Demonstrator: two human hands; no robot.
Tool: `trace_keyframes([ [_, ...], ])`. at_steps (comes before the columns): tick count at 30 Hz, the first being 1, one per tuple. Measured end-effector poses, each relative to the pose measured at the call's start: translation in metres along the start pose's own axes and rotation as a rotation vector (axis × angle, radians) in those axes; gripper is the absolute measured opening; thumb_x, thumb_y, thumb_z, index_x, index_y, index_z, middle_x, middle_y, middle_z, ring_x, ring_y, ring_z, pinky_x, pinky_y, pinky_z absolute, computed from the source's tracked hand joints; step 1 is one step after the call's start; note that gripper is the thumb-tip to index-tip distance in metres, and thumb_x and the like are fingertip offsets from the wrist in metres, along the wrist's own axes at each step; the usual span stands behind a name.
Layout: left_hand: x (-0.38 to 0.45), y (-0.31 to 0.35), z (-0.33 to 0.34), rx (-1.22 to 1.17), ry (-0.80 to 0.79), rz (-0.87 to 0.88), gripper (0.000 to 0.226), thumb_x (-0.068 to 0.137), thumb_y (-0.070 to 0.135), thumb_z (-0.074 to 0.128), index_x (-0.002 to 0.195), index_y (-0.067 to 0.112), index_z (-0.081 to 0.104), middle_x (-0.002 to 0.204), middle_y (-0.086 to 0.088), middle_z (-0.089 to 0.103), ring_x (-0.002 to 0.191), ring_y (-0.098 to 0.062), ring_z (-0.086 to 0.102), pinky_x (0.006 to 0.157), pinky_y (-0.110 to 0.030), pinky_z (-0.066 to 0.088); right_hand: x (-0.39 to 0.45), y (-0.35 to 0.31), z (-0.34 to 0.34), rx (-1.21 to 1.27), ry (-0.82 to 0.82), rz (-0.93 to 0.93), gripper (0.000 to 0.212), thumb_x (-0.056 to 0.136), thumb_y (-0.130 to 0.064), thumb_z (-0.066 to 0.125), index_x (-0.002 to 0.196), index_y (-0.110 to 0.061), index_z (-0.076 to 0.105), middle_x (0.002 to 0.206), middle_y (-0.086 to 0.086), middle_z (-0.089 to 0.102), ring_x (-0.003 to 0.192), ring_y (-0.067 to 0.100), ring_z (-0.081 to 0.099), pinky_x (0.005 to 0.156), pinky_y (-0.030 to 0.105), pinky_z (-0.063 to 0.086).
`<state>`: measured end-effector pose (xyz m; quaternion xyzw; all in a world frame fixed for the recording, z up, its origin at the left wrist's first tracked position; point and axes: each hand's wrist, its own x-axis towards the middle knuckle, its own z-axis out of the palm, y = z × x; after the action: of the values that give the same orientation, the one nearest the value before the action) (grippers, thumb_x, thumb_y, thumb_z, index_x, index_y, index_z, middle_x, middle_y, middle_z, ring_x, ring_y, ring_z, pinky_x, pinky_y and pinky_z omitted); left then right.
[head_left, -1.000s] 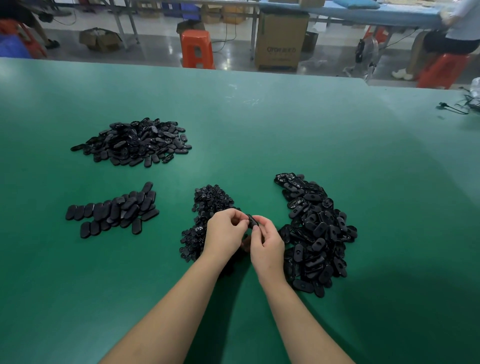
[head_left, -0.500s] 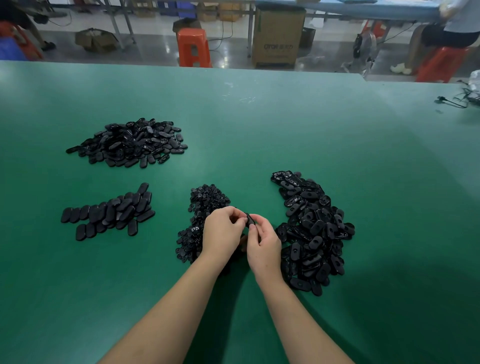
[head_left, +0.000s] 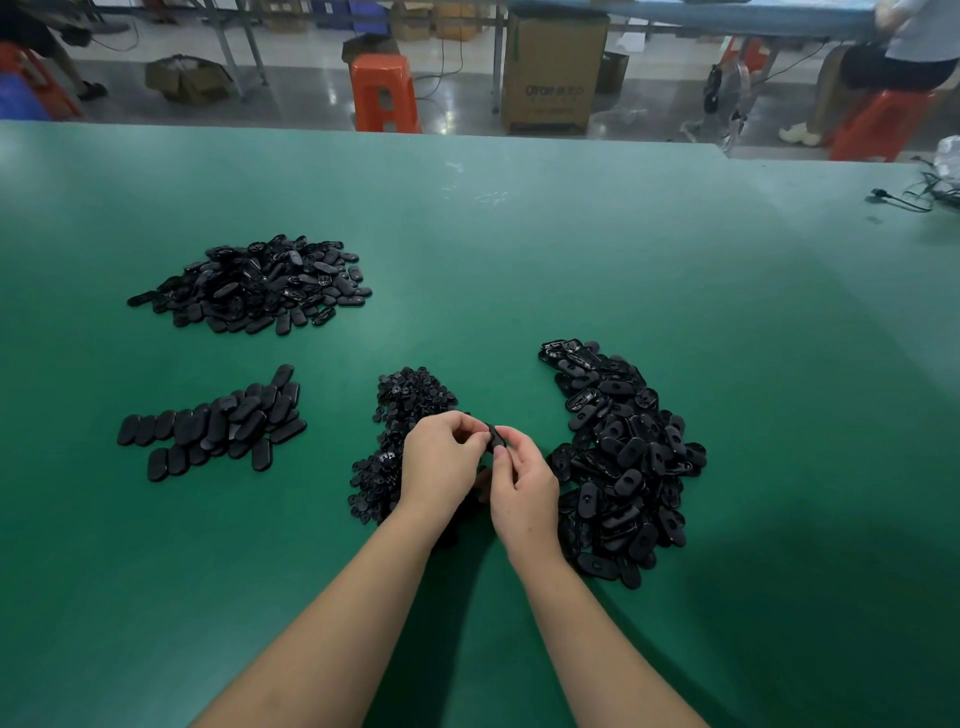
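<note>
Nothing much has shifted since the earlier frame: both hands stay together above the green table (head_left: 571, 260). Left hand (head_left: 441, 460), fingers curled, pinches one end of a small black oval part (head_left: 494, 440); right hand (head_left: 522, 488) pinches the other end with thumb and forefinger. The part sits between the heap of small pieces (head_left: 410, 395) and the large heap of oval shells (head_left: 623, 457)

Your left hand (head_left: 441, 457) and right hand (head_left: 524, 488) cover most of the black part (head_left: 496, 439); shape unreadable. Left hand also hides part of the small-parts pile (head_left: 410, 400). Your forearms (head_left: 363, 597) cut off at bottom edge.
</note>
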<state>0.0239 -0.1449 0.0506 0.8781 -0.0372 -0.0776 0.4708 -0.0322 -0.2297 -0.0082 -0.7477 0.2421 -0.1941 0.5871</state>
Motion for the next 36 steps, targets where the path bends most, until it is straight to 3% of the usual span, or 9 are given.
trace_keyframes([
  [5, 0.000, 0.000, 0.003, -0.066, 0.020, -0.057, 0.009, 0.089, 0.020, 0.072, 0.082, 0.022, 0.076, 0.075, 0.010, 0.071, 0.070, -0.005, 0.065, 0.060, -0.018, 0.045, -0.001, -0.003, -0.001, 0.036, -0.009, 0.006, 0.025, 0.103, -0.012, 0.053, 0.125, -0.016, 0.065, 0.119, -0.004, 0.072, 0.114, 0.003, 0.065, 0.098, 0.020, 0.051],
  [9, -0.001, -0.001, 0.008, -0.281, 0.024, -0.189, 0.011, 0.089, 0.015, 0.073, 0.080, 0.019, 0.076, 0.076, 0.003, 0.074, 0.069, -0.014, 0.068, 0.055, -0.026, 0.054, -0.003, -0.004, -0.002, 0.037, -0.017, 0.006, 0.025, 0.103, -0.013, 0.054, 0.125, -0.019, 0.063, 0.119, -0.006, 0.072, 0.112, 0.000, 0.065, 0.093, 0.011, 0.049],
  [11, -0.002, 0.000, 0.009, -0.368, 0.025, -0.233, 0.011, 0.089, 0.013, 0.073, 0.080, 0.017, 0.077, 0.077, 0.000, 0.074, 0.068, -0.014, 0.068, 0.051, -0.023, 0.053, -0.003, -0.004, -0.002, 0.034, -0.021, 0.003, 0.025, 0.103, -0.013, 0.054, 0.126, -0.017, 0.063, 0.119, -0.005, 0.072, 0.114, 0.002, 0.065, 0.095, 0.016, 0.051],
  [14, -0.001, 0.000, 0.008, -0.275, 0.032, -0.192, 0.011, 0.090, 0.014, 0.071, 0.081, 0.017, 0.075, 0.078, 0.000, 0.074, 0.070, -0.016, 0.069, 0.056, -0.029, 0.058, -0.002, -0.005, -0.002, 0.036, -0.023, -0.001, 0.025, 0.103, -0.013, 0.054, 0.126, -0.016, 0.064, 0.117, -0.006, 0.072, 0.111, 0.001, 0.066, 0.094, 0.016, 0.051],
  [19, 0.002, -0.001, 0.005, -0.446, -0.003, -0.272, 0.010, 0.092, 0.008, 0.069, 0.084, 0.009, 0.074, 0.064, -0.002, 0.066, 0.043, -0.010, 0.052, 0.042, -0.022, 0.044, -0.003, -0.006, -0.002, 0.045, 0.009, 0.009, 0.022, 0.103, -0.013, 0.054, 0.120, -0.021, 0.064, 0.110, -0.010, 0.073, 0.102, -0.005, 0.066, 0.088, 0.014, 0.050],
  [24, 0.005, -0.005, -0.001, -0.605, -0.081, -0.355, 0.005, 0.091, 0.003, 0.069, 0.087, 0.004, 0.072, 0.066, -0.006, 0.071, 0.041, -0.009, 0.045, 0.043, -0.024, 0.044, -0.002, -0.003, 0.000, 0.052, 0.008, 0.042, 0.024, 0.104, -0.013, 0.050, 0.123, -0.018, 0.065, 0.103, 0.000, 0.074, 0.086, 0.024, 0.069, 0.085, 0.046, 0.057],
  [27, 0.007, -0.005, -0.001, -0.617, -0.085, -0.375, 0.005, 0.090, 0.004, 0.071, 0.086, 0.006, 0.073, 0.066, -0.005, 0.071, 0.040, -0.008, 0.046, 0.043, -0.024, 0.045, -0.003, -0.003, 0.001, 0.047, 0.015, 0.032, 0.025, 0.104, -0.013, 0.051, 0.122, -0.023, 0.065, 0.100, 0.004, 0.074, 0.080, 0.027, 0.067, 0.078, 0.052, 0.058],
  [30, 0.007, -0.005, -0.001, -0.561, -0.091, -0.347, 0.008, 0.089, 0.005, 0.072, 0.083, 0.009, 0.074, 0.067, -0.002, 0.071, 0.039, -0.005, 0.049, 0.044, -0.023, 0.045, -0.003, -0.003, 0.000, 0.031, 0.011, 0.036, 0.026, 0.104, -0.015, 0.051, 0.126, -0.017, 0.066, 0.108, 0.004, 0.074, 0.095, 0.028, 0.069, 0.088, 0.051, 0.056],
  [36, 0.005, -0.003, -0.002, -0.302, -0.063, -0.188, 0.010, 0.090, 0.013, 0.074, 0.081, 0.017, 0.075, 0.077, -0.001, 0.073, 0.039, -0.007, 0.053, 0.043, -0.020, 0.045, -0.002, -0.007, -0.002, -0.013, 0.015, -0.007, 0.029, 0.104, -0.015, 0.051, 0.128, -0.017, 0.067, 0.119, -0.008, 0.072, 0.111, 0.003, 0.064, 0.101, 0.033, 0.052],
])
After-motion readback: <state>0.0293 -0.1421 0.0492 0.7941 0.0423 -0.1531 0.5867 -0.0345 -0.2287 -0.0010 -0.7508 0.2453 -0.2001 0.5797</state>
